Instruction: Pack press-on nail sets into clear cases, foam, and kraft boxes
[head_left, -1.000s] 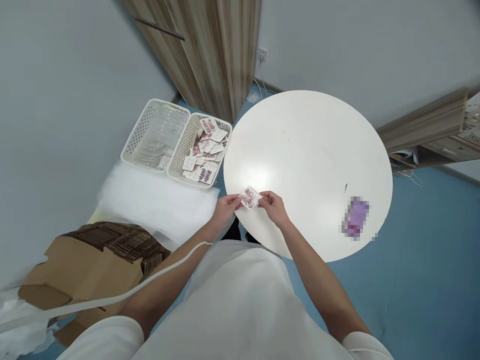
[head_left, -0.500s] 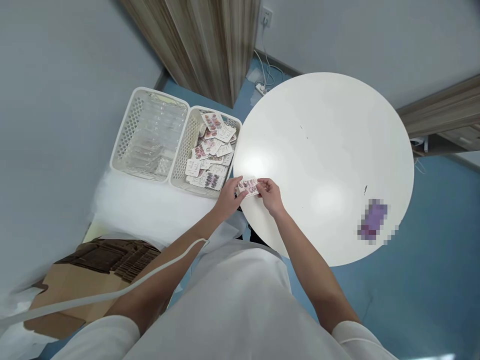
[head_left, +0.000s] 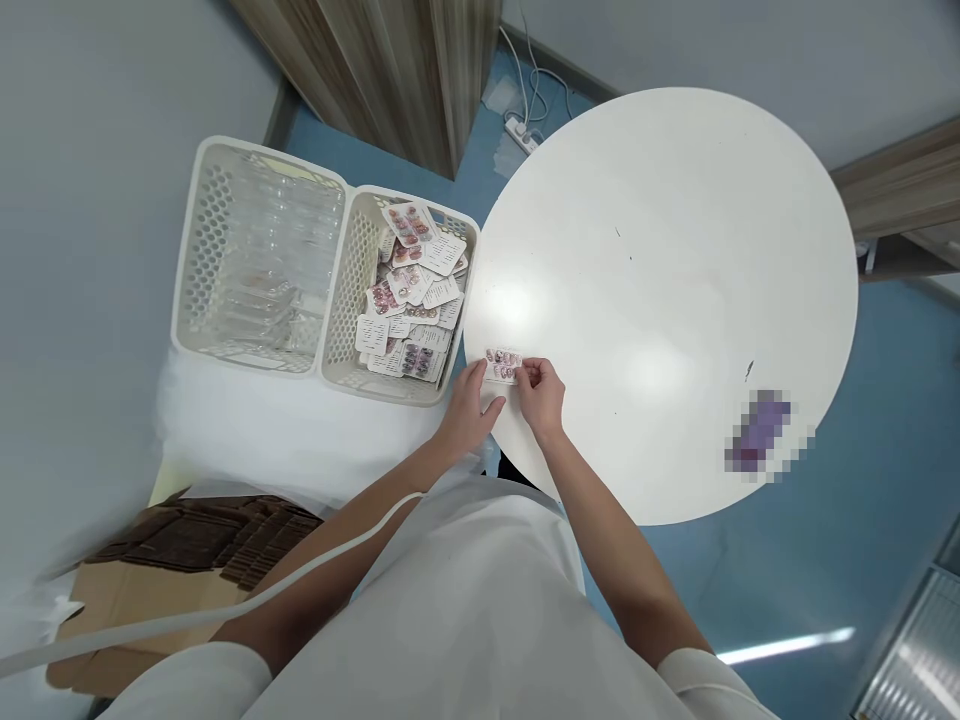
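Observation:
A small white card of press-on nails [head_left: 502, 366] is at the near left edge of the round white table [head_left: 675, 250], with pink and purplish nails in rows facing up. My right hand [head_left: 543, 398] pinches the card's right end between thumb and fingers. My left hand [head_left: 463, 418] is beside the other end, thumb spread away from the fingers, fingertips at the card's left edge. To the left, a white basket [head_left: 352, 275] holds a loose pile of similar cards [head_left: 412, 285], some showing nails and others printed text.
A second white basket [head_left: 196, 250] with clear plastic packaging [head_left: 277, 250] adjoins the first. Flattened cardboard [head_left: 150, 595] lies at lower left, and a white cable [head_left: 300, 570] crosses over my left arm. A blurred purple item [head_left: 761, 430] is on the table's right side.
My left thumb has come off the card and spread away, while my right hand keeps its pinch. The card is now nearly level on the table edge. The view has shifted closer.

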